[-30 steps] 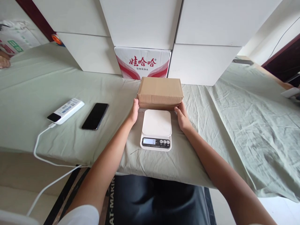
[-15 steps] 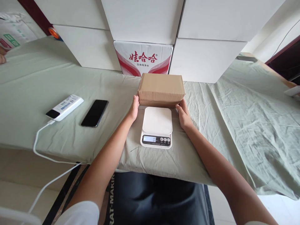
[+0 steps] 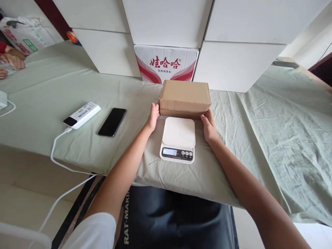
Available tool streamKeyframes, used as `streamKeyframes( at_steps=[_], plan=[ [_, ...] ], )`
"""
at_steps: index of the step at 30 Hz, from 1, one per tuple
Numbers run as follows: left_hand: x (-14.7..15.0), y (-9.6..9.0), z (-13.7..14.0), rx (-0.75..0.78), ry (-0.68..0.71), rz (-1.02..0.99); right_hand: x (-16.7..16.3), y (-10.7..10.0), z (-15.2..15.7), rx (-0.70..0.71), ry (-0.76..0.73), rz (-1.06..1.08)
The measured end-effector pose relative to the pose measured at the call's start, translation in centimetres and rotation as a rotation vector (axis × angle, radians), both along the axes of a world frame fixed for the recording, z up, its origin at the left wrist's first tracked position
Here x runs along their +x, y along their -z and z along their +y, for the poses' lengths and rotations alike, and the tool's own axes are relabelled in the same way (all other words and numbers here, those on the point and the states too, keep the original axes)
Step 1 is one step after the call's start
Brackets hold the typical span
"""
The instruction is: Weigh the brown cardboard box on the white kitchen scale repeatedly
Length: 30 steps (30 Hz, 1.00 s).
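A brown cardboard box sits on the cloth just behind a white digital kitchen scale. My left hand grips the box's left side, thumb up and the other fingers mostly hidden. On the right lower corner of the box, my right hand is closed in the same way. The scale's plate carries nothing, and its lit display reads 0. Both forearms reach in from below, one on each side of the scale.
Behind the box stands a white and red carton among white panels. To the left lie a black phone and a white power bank with a cable. Another person's hands show at the far left, near a printed bag.
The whole view has shifted, so everything appears farther right, and more of the other person's hands shows at the left. My hands keep the same hold on the cardboard box.
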<state>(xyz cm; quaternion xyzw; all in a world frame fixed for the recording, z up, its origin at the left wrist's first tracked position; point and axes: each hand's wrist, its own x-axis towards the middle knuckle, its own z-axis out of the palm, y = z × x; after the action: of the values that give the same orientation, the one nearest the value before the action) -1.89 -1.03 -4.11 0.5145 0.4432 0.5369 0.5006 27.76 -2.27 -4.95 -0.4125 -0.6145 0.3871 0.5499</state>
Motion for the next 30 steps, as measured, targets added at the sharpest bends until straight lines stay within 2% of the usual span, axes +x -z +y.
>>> streamKeyframes(
  at_steps=[14, 22, 30],
  plan=[
    [0.08, -0.10, -0.12, -0.005, 0.007, -0.008, -0.28, -0.95, -0.66, -0.061, 0.004, 0.006],
    [-0.20, 0.36, 0.35, 0.013, 0.004, -0.034, -0.10, -0.63, -0.34, -0.028, 0.014, -0.019],
    [-0.12, -0.39, -0.09, -0.033, 0.004, -0.023, -0.22, -0.73, -0.46, 0.003, 0.021, 0.005]
  ],
)
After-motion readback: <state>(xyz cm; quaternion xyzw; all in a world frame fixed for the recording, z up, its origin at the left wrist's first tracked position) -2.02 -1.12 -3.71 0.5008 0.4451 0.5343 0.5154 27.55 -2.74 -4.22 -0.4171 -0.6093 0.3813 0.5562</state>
